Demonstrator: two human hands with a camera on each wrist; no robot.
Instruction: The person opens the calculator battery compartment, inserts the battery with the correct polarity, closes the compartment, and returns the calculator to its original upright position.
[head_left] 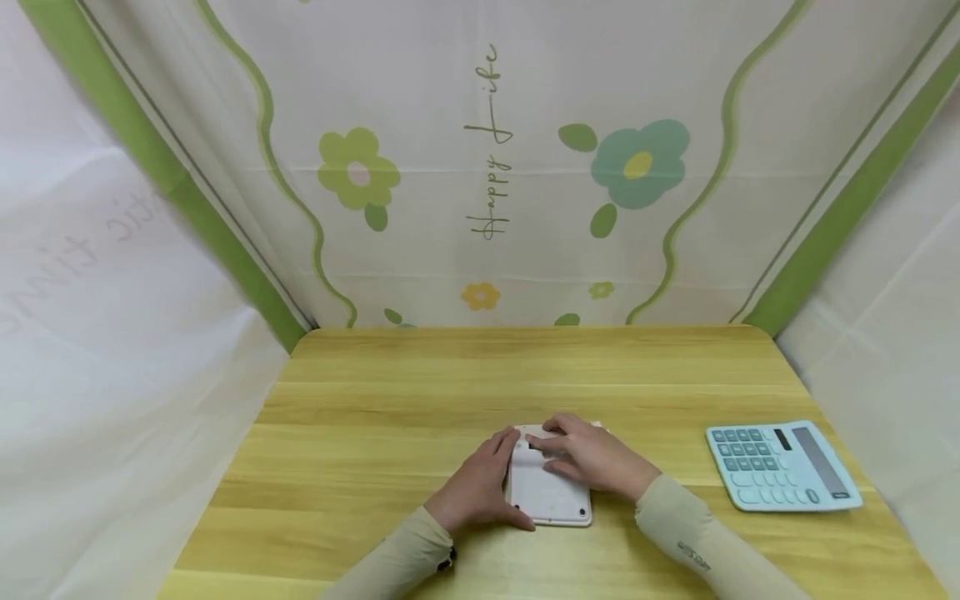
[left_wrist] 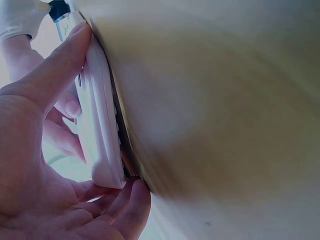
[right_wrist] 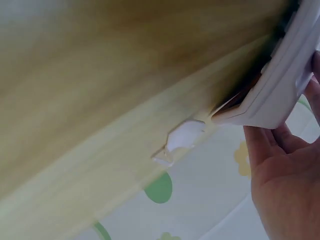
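Observation:
Face down on the table lies a white calculator (head_left: 551, 496), its plain back with dark screw holes upward. My left hand (head_left: 480, 487) grips its left side, thumb at the near edge and fingers round the far corner; the left wrist view shows this left hand (left_wrist: 45, 145) around the calculator's edge (left_wrist: 95, 120). Above the back, my right hand (head_left: 592, 454) touches the far part with its fingertips, beside a small dark opening (head_left: 534, 445). What lies under those fingers is mostly hidden. A small white plastic piece (right_wrist: 186, 135) lies on the table beyond the calculator.
A light blue calculator (head_left: 783, 467) lies face up at the right side of the wooden table (head_left: 360, 425). White cloth (head_left: 420, 100) with printed flowers hangs behind the table, and more cloth closes in both sides.

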